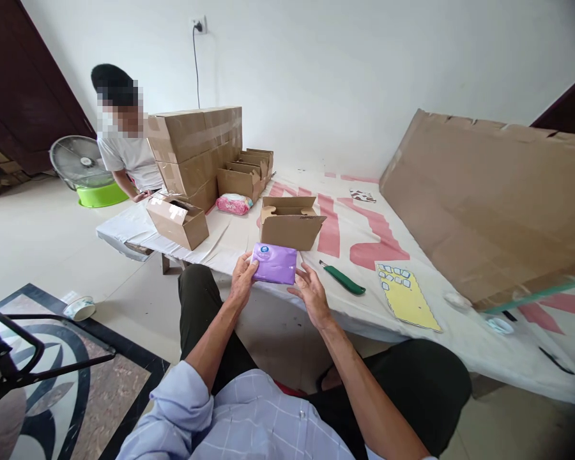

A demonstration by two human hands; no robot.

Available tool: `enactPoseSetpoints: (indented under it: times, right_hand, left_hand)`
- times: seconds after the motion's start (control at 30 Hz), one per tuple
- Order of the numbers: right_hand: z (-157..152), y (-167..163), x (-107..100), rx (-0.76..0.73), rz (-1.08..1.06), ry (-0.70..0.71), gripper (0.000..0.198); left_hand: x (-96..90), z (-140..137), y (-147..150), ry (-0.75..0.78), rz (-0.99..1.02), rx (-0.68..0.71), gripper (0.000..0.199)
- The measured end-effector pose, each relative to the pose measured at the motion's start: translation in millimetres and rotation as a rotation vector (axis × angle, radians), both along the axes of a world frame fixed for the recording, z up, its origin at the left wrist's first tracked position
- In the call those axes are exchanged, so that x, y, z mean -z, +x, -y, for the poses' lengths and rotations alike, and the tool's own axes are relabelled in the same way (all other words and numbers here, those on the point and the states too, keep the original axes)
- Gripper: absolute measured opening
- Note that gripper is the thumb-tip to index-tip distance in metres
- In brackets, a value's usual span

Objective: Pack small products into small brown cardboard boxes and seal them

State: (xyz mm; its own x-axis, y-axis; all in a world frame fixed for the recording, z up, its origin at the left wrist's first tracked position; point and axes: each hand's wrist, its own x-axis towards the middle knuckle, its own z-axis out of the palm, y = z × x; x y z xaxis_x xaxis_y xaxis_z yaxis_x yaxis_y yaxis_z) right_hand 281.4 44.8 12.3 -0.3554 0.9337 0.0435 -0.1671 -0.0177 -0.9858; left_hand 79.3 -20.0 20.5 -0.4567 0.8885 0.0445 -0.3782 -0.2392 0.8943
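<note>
A purple tissue pack (278,265) with a round blue logo is held up just over the table's front edge. My left hand (242,280) grips its left end, thumb on the front face. At the other end, my right hand (312,292) has its fingers apart, close to the pack's right edge; whether they touch it I cannot tell. Right behind the pack stands an open cardboard box (291,231) with its flaps up. A green utility knife (342,278) lies to the right of my right hand, beside a yellow card (407,297) with pale blue shapes.
Stacked taped cartons (196,150) stand at the back left, with open boxes (242,179) and a pink pack (234,204) beside them. A lone carton (178,220) sits near the left edge. A co-worker (129,153) is behind it. A large cardboard sheet (489,204) leans at right.
</note>
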Motion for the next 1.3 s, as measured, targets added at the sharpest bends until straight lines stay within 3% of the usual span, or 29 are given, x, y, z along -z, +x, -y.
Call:
enactPoseSetpoints:
  times: [0.13, 0.37, 0.47, 0.6, 0.67, 0.8, 0.93, 1.13, 1.3]
  right_hand:
    - [-20, -12, 1, 0.056, 0.056, 0.087, 0.076]
    - [-32, -17, 12, 0.117, 0.101, 0.048, 0.078]
    - [-30, -19, -8, 0.139, 0.084, 0.11, 0.077]
    - [-14, -20, -62, 0.197, 0.014, 0.353, 0.067]
    - [2, -17, -89, 0.213, -0.017, 0.475, 0.064]
    - [28, -11, -110, 0.249, -0.025, 0.625, 0.062]
    - [19, -13, -88, 0.21, 0.015, 0.589, 0.061]
    - [-33, -27, -30, 0.188, 0.138, 0.383, 0.079]
    - [-55, -33, -6, 0.188, 0.149, 0.334, 0.083]
  left_hand:
    - [0.7, -10, -6, -0.044, -0.165, 0.106, 0.079]
    - [7.8, -13, -21, -0.114, -0.27, 0.273, 0.102]
    - [-15.1, -17, -20, -0.038, -0.291, 0.288, 0.095]
    - [-69.2, -7, -9, 0.236, -0.324, 0.247, 0.082]
    - [-92.7, 8, -2, 0.301, -0.329, 0.203, 0.084]
    - [-109.6, 33, 8, 0.318, -0.342, 0.151, 0.085]
    - [-88.8, 17, 1, 0.344, -0.364, 0.175, 0.08]
    - [-42.0, -31, -23, 0.071, -0.392, 0.277, 0.082]
    - [-27.1, -43, -29, -0.009, -0.432, 0.295, 0.08]
